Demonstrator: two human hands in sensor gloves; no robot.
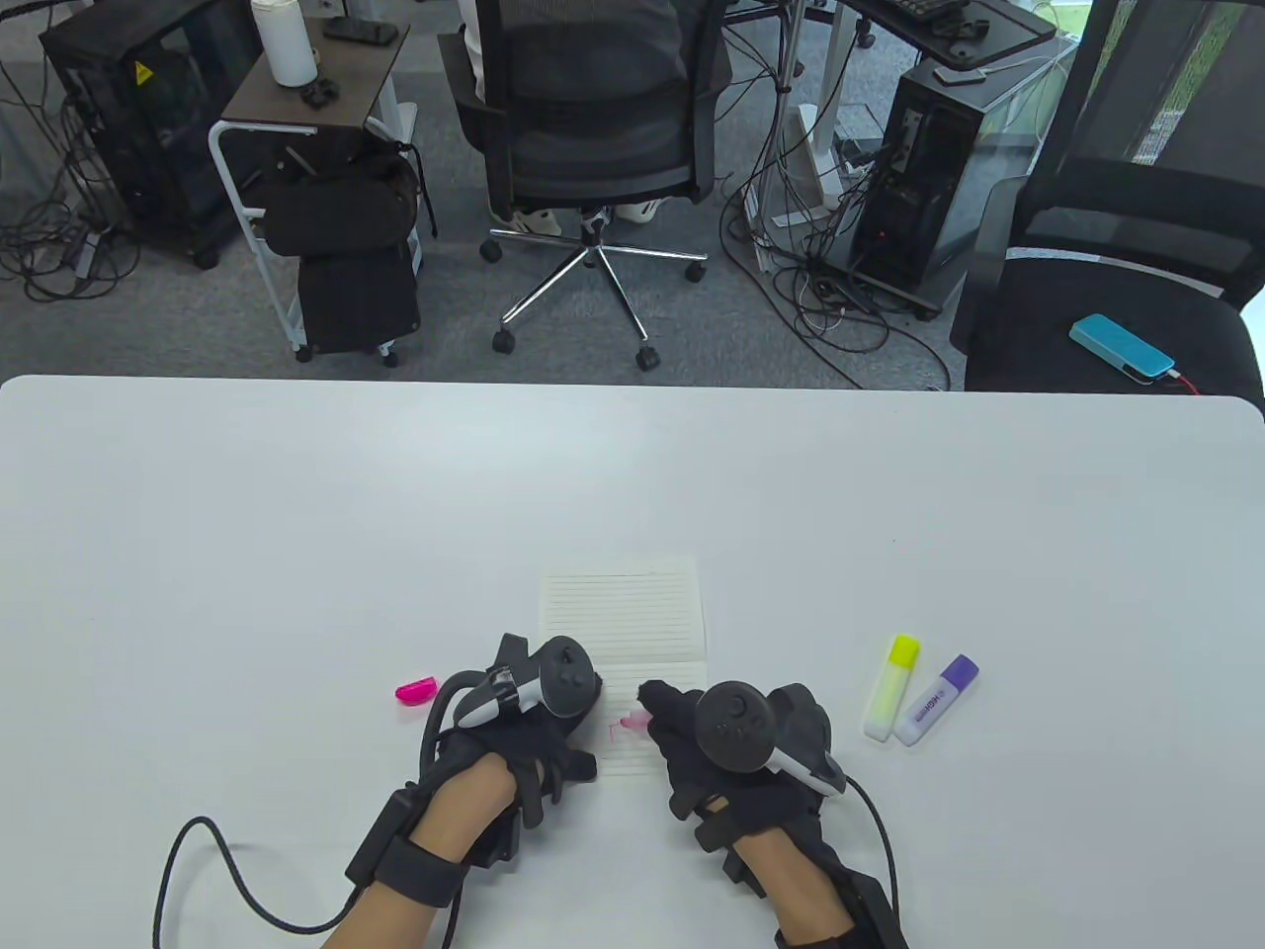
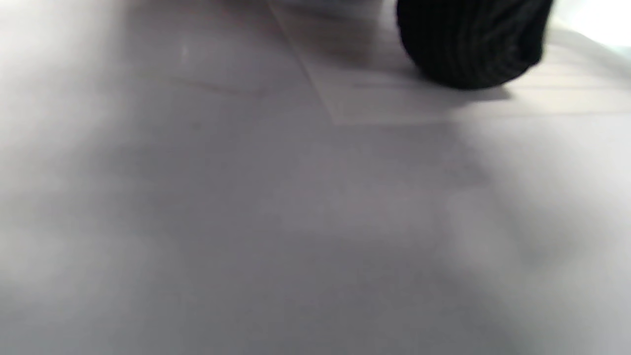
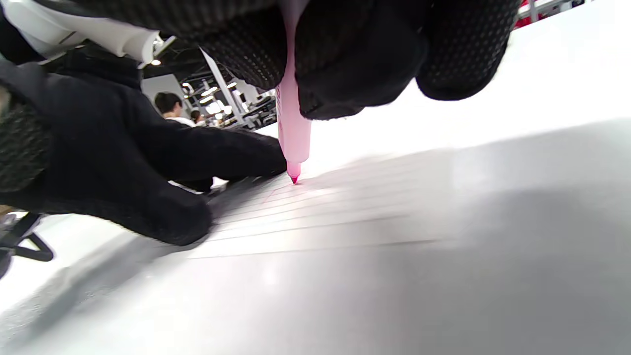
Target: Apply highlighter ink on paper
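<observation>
Pink highlighter [image 3: 294,133], a smooth plastic barrel gripped by the right hand's [image 1: 736,736] knit-gloved fingers, touches its chisel tip to ruled paper [image 1: 623,613]; the left hand [image 1: 524,712] presses flat, fingers straight.

The purple-capped highlighter [image 1: 935,702] lying on the table [image 1: 296,554] carries dark lettering along its white barrel, but the print is too small to read with certainty. A yellow triangular warning sign [image 1: 144,71] is stuck on the black computer tower [image 1: 128,119] standing on the floor at the far left. No other writing, brand or number is readable; the wrist views show none.
</observation>
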